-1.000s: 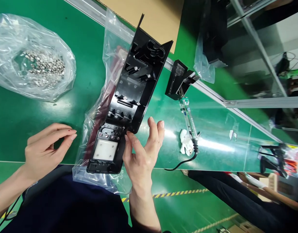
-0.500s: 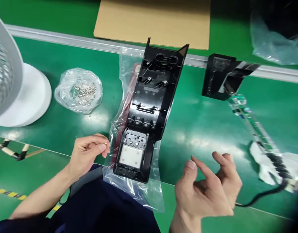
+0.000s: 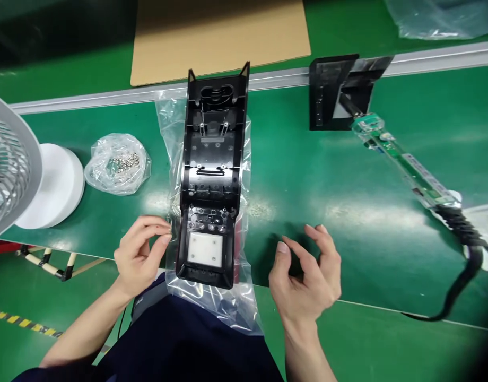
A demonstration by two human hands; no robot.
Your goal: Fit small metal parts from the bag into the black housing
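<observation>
Near the front edge of the green belt (image 3: 347,175), on a clear plastic bag (image 3: 212,297) that overhangs that edge, lies a long black plastic housing (image 3: 212,175), inner side up, white square pad (image 3: 205,249) at its near end. Left hand (image 3: 138,257) just beside the housing's near left corner, thumb and forefinger pinched together, perhaps on something tiny; cannot tell what, if anything. Right hand (image 3: 307,276) hovering empty to the right of the bag, fingers apart and curled. Best, by the look of it, to steady the housing with the free hand and keep the pinch close over the screw bosses. Further left, a bag of small metal parts (image 3: 116,164) and a white fan base (image 3: 53,185); toward the right edge, a clear-handled electric screwdriver (image 3: 403,164) resting in a black holder (image 3: 331,93). No readable writing or brand anywhere.
</observation>
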